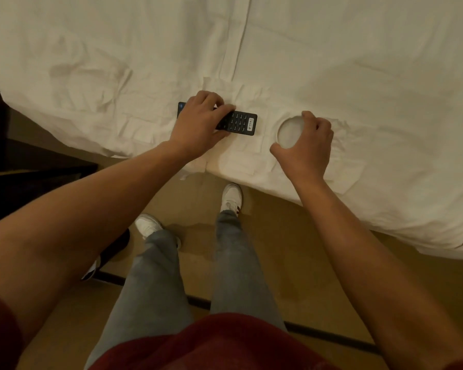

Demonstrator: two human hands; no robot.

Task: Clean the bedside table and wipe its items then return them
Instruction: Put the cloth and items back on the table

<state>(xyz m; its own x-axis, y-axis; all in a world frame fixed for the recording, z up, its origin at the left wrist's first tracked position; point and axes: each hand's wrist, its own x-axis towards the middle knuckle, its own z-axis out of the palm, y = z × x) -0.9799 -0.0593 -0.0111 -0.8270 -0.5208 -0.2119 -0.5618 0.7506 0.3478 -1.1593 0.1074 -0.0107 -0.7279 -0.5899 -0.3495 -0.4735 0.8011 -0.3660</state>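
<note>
Left hand (pixel 198 124): I have it curled over the black remote (pixel 238 121), fingers on top, thumb at the near edge; it lies flat on the white bed cover (pixel 358 76).
Right hand (pixel 308 142): half-closed round the rim of the white round dish (pixel 288 133).
Why here: I judge the bed serves as parking while the dark bedside table (pixel 24 166), at left, gets cleaned.

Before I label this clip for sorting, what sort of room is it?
Most likely a bedroom, perhaps a hotel room. A bed with white sheets fills the view, a black remote and a round white dish lie on it under the hands, and dark furniture stands beside it.
</note>
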